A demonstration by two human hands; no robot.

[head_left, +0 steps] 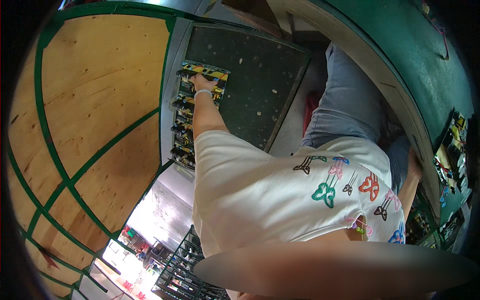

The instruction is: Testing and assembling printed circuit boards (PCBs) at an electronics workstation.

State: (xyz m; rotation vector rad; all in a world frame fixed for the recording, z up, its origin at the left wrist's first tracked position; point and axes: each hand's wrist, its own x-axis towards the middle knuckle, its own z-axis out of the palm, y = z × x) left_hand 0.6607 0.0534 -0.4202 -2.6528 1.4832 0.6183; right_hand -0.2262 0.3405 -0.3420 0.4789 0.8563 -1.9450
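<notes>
My left hand (202, 83), with a pale band at the wrist, reaches out over the dark speckled tabletop (250, 70). Its fingers are bent down onto a circuit board (220, 75) carrying yellow and black parts; the fingertips are partly hidden among them. More boards with black components (183, 131) lie in a row along the tabletop's left edge, beside my left forearm. On the other side, my right hand (414, 164) is low beside my thigh at the bench edge. Its fingers are hidden, so nothing held there can be made out.
Wooden panels in a green frame (105, 60) stand at the left. A curved-looking green bench (400, 45) runs along the right, with another populated circuit board (452, 150) on it. Dark metal racks (187, 265) stand at the lower left.
</notes>
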